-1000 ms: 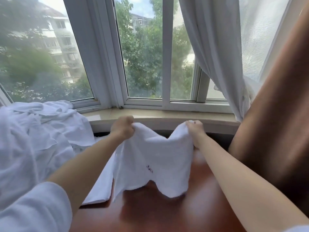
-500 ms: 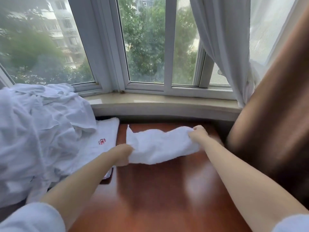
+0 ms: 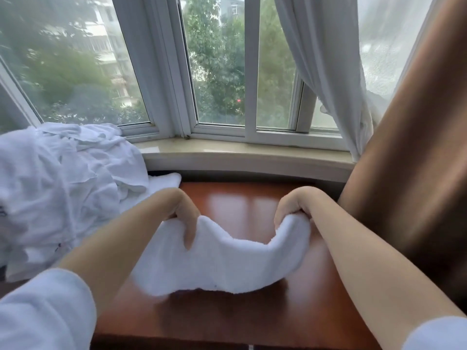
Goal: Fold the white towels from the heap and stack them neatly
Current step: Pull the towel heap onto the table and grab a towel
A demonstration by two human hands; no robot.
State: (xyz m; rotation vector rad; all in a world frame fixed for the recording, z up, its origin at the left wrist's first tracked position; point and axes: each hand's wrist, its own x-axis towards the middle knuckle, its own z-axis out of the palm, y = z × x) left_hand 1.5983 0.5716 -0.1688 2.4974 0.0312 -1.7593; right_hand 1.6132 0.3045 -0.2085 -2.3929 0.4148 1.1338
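A small white towel (image 3: 222, 263) hangs between my hands just above the red-brown wooden table (image 3: 227, 322), sagging in the middle. My left hand (image 3: 183, 214) grips its left top edge, fingers curled over the cloth. My right hand (image 3: 293, 208) grips the right top edge the same way. A heap of crumpled white towels (image 3: 58, 178) lies at the left. A flat white towel (image 3: 164, 181) lies beside the heap, partly hidden behind my left arm.
A stone window sill (image 3: 242, 157) runs behind the table under the window. A white sheer curtain (image 3: 328, 66) and a brown drape (image 3: 414, 157) hang at the right, close to my right arm. The table's front edge is near the bottom.
The towel was held up open, then laid across the table's far side. Now both hands have drawn it toward me and hold it by its top edge.
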